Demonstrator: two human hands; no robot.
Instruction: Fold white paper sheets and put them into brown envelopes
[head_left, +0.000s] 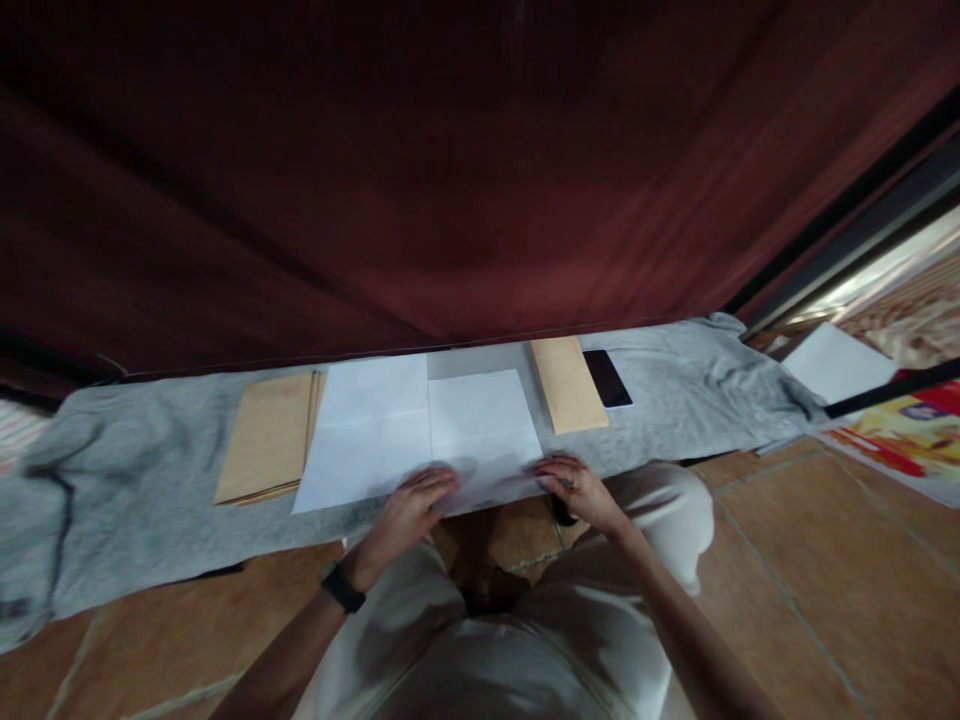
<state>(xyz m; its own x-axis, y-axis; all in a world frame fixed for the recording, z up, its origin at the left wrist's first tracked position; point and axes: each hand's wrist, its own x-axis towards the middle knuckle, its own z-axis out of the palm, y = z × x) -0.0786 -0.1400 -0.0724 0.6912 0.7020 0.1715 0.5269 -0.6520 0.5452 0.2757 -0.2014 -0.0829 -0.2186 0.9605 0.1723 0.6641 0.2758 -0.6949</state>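
Note:
A white sheet of paper [484,415] lies in front of me, its near edge smeared by motion. My left hand [420,505] is closed at the near left corner of this sheet, fingers curled on the paper. At the near right corner my right hand [577,487] pinches the edge. Left of the sheet, and touching it, is another white paper [367,430] with a crease across it. A stack of brown envelopes [266,435] sits further left, partly under that paper's side. To the right lies a narrower tan envelope [570,385], beside a dark phone [607,378].
A grey cloth [165,480] covers the long narrow surface under the papers. Behind it hangs a dark red curtain-like fabric [450,200]. My knees are close to the front edge, above a tiled floor [772,560]. Colourful printed packaging [907,430] lies at the far right.

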